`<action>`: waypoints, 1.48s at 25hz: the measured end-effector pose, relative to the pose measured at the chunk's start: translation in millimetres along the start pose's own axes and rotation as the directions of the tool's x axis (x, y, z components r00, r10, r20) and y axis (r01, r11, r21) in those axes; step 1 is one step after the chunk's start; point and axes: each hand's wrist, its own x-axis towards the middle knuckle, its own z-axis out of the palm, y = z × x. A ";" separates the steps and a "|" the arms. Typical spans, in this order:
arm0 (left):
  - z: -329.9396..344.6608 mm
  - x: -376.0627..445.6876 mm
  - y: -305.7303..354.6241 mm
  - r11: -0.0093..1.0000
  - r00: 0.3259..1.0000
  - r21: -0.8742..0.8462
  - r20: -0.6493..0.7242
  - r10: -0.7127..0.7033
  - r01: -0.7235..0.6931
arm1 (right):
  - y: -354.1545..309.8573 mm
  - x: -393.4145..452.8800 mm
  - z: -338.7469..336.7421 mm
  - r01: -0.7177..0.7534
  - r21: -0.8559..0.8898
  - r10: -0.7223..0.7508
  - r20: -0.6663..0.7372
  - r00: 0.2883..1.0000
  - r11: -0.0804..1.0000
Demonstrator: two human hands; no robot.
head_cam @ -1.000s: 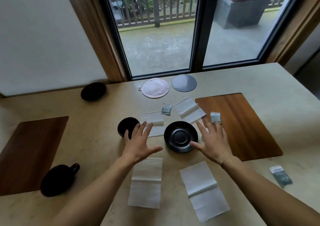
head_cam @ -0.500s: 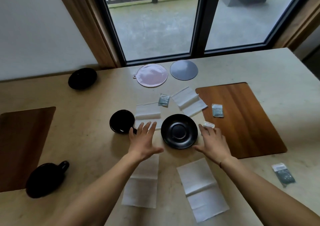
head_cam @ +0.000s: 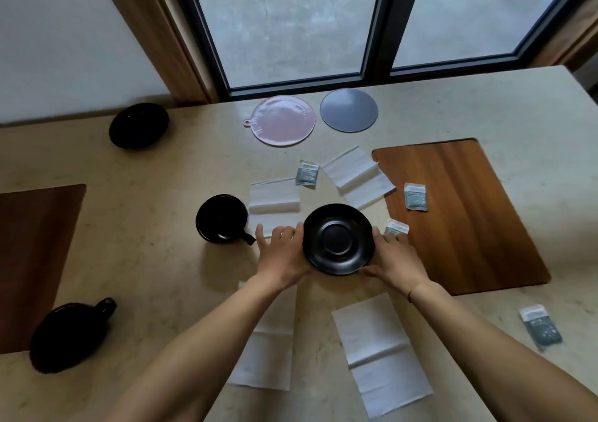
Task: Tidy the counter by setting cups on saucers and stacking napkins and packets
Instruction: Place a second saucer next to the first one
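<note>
A black saucer [head_cam: 338, 238] lies at the counter's middle. My left hand [head_cam: 283, 256] presses against its left rim and my right hand [head_cam: 393, 259] against its right rim, fingers fairly straight, the rim overlapping both palms. An upright black cup [head_cam: 223, 219] stands just left of my left hand. A second black cup [head_cam: 68, 337] lies at the near left. White napkins lie spread out: one [head_cam: 273, 198] behind my left hand, one [head_cam: 357, 177] further back, one [head_cam: 380, 353] near me. Small packets [head_cam: 307, 173] [head_cam: 415, 196] [head_cam: 540, 326] are scattered about.
A pink disc [head_cam: 283, 120] and a grey disc [head_cam: 348, 110] lie by the window. A black dish [head_cam: 139, 125] sits at the far left. Wooden mats lie at the right [head_cam: 469, 227] and left [head_cam: 32, 259]. Another napkin [head_cam: 265, 350] is partly under my left forearm.
Both hands have closed in from hovering apart onto the two sides of the saucer. The view has tilted further down over the counter.
</note>
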 end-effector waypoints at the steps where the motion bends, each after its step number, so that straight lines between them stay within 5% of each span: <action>1: 2.8 2.2 0.5 1.000 1.000 -0.014 -0.009 -0.007 0.007 | 0.2 1.0 0.8 -0.002 0.019 0.001 0.006 1.000 1.000; 21: -24.7 -4.5 3.0 0.980 0.995 -0.195 -0.079 -0.055 0.039 | -18.7 -5.4 -24.6 0.064 0.174 -0.044 -0.117 0.992 0.983; 37: -103.9 -65.7 -117.6 0.941 0.950 -0.310 -0.229 -0.211 0.134 | -170.0 -6.3 -70.6 0.276 0.074 -0.256 -0.205 0.945 0.958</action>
